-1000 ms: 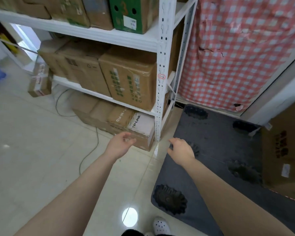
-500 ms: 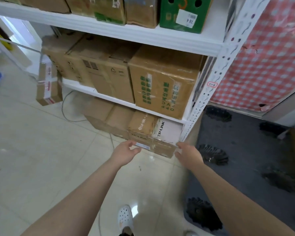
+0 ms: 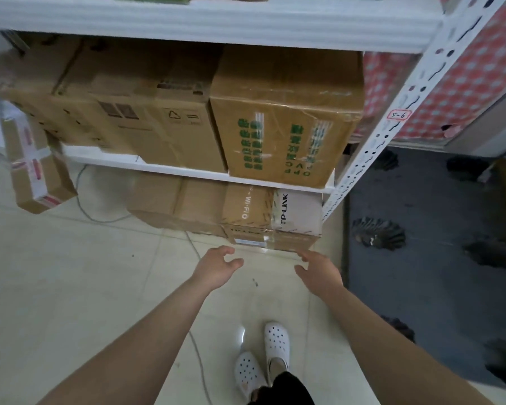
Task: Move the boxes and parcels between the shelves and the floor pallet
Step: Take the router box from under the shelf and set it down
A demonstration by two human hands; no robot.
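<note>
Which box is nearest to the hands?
The bottom box marked TP-LINK, under the lowest shelf. The left hand and right hand hover just before it; the green-lettered box sits higher, on that shelf.

Left hand (image 3: 216, 268) and right hand (image 3: 319, 273), empty and loose-fingered, close to the TP-LINK box (image 3: 272, 217) beneath the lowest shelf (image 3: 187, 171).

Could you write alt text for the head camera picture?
A person's left hand and right hand, both open and empty, reach toward a taped TP-LINK box under the lowest white shelf, which is packed with cardboard cartons. The person's white clogs stand on the tiled floor.
</note>
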